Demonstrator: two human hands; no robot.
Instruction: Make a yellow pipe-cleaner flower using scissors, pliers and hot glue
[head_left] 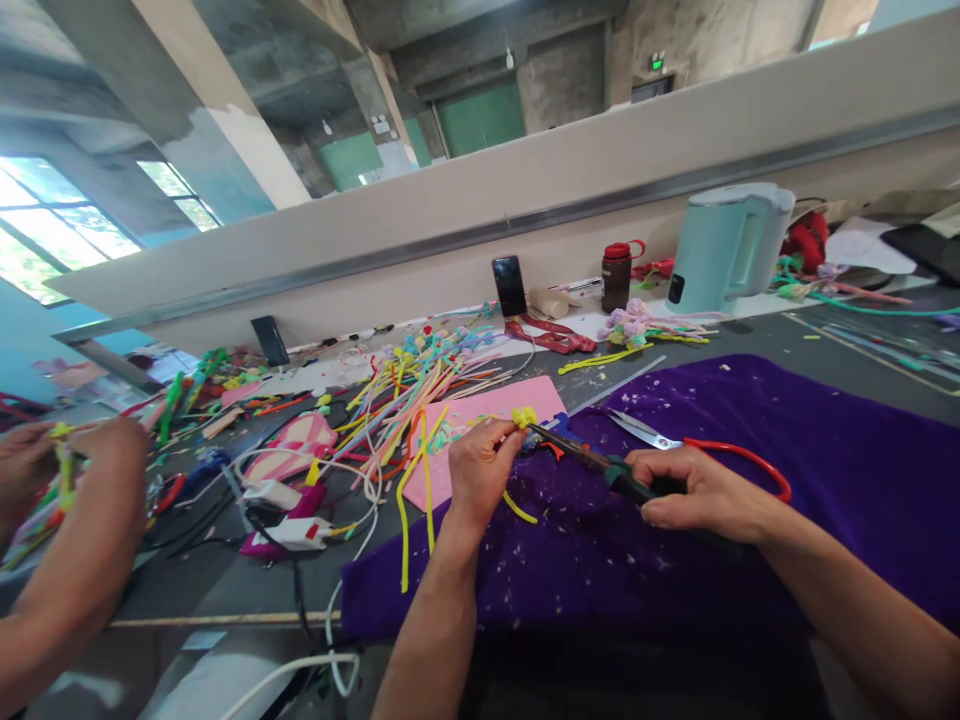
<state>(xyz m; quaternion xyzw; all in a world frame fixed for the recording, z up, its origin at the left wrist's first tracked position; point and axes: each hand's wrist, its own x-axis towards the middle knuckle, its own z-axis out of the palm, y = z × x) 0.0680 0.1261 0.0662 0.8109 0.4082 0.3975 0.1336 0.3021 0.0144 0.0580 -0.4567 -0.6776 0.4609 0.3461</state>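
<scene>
My left hand (478, 468) pinches a small yellow pipe-cleaner flower (524, 416) between thumb and fingertips, above the purple cloth. Long yellow pipe cleaners (406, 530) hang down beside that hand. In my right hand (701, 490) is a long, slim dark tool with a green-and-black handle (628, 480), its fingers wrapped round the grip. The tip of the tool reaches the flower, or lies right beside it; its exact kind is unclear. Behind my right hand, red-handled scissors (739, 455) lie on the cloth with their blades pointing left.
Purple cloth (847, 480) covers the table's front, beside a pink mat (536, 397). Loose pipe cleaners (420, 385) pile up behind. White cables (369, 480) and plugs lie left. A kettle (720, 250), bottle (616, 280) and phone (509, 285) stand behind. A co-worker's arm (90, 530) is at left.
</scene>
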